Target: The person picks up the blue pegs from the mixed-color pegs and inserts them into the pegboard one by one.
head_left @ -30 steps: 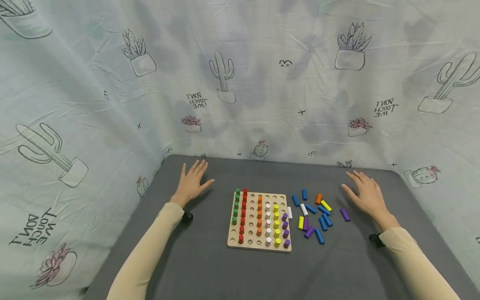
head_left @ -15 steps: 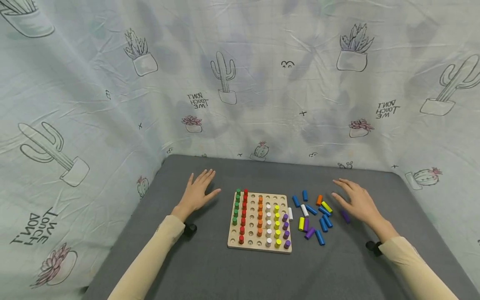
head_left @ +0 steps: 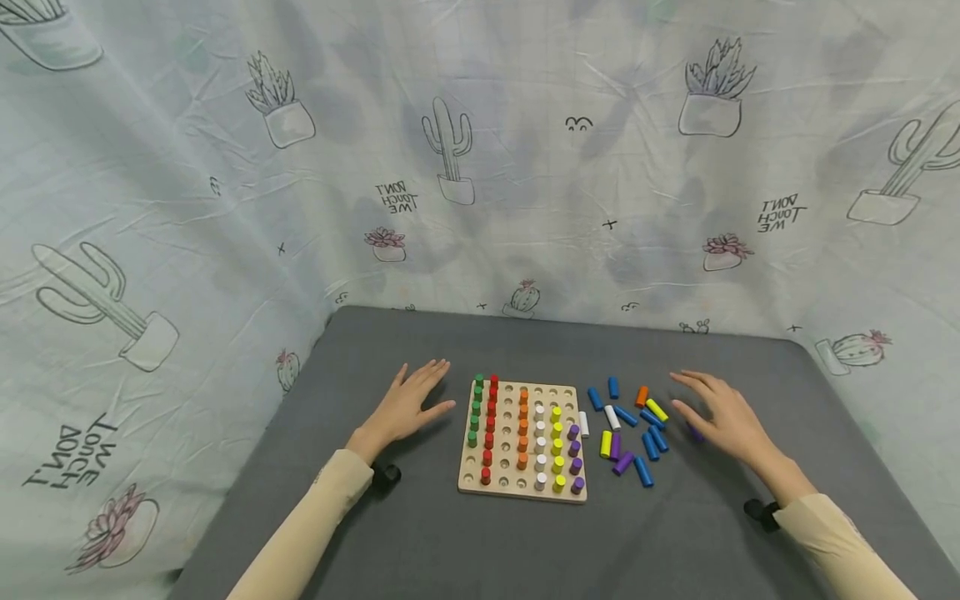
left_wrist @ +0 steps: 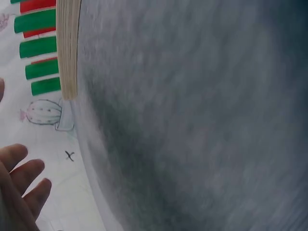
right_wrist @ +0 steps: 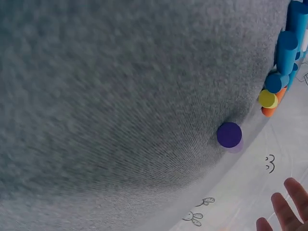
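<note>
In the head view a wooden pegboard [head_left: 513, 493] lies mid-table, with columns of green, red, orange, white, yellow and purple pegs standing in it. One column and several other holes hold no peg. My left hand [head_left: 405, 407] hovers left of the board with fingers spread, touching nothing; green pegs [left_wrist: 41, 48] show near it in the left wrist view. On the far side, my right hand [head_left: 726, 419] is held over the table with loosely bent fingers and nothing in them. It partly covers a purple peg [right_wrist: 229, 134], which lies on the table.
Loose pegs lie right of the board: several blue pegs [head_left: 643, 472], purple, yellow and white ones, and an orange peg [head_left: 642, 396]. The grey tabletop [head_left: 450, 550] ends at a cactus-print curtain [head_left: 525, 167] behind and at the sides.
My left hand has moved right and nearer, toward the board. My right hand has shifted slightly left and nearer, now covering much of the purple peg. The pegs and board stay put.
</note>
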Demonstrator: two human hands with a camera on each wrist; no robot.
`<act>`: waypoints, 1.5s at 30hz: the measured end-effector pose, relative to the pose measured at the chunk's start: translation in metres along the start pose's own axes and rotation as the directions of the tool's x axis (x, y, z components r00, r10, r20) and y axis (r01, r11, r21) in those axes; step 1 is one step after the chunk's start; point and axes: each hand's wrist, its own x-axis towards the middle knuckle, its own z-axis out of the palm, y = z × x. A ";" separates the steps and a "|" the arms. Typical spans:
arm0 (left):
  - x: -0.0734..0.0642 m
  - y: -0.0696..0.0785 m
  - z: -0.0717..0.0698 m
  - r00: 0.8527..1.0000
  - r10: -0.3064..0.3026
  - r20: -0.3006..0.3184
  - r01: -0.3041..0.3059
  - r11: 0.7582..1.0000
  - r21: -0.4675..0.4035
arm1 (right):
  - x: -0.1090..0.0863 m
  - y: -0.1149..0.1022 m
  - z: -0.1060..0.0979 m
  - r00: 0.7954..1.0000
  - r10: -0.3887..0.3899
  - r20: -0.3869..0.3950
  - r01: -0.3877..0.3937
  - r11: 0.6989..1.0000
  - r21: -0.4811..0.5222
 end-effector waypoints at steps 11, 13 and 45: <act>-0.018 0.015 0.003 0.988 0.053 0.145 -0.034 0.991 -0.129 | -0.012 -0.015 0.003 0.996 -0.082 0.035 0.080 0.996 0.037; -0.019 0.018 0.003 0.984 0.067 0.164 -0.047 0.991 -0.125 | -0.013 -0.017 0.003 0.995 -0.094 0.034 0.092 0.995 0.036; -0.016 0.025 0.011 0.943 0.105 0.316 -0.070 0.990 -0.121 | -0.041 -0.044 0.018 0.968 -0.157 0.197 0.129 0.981 0.146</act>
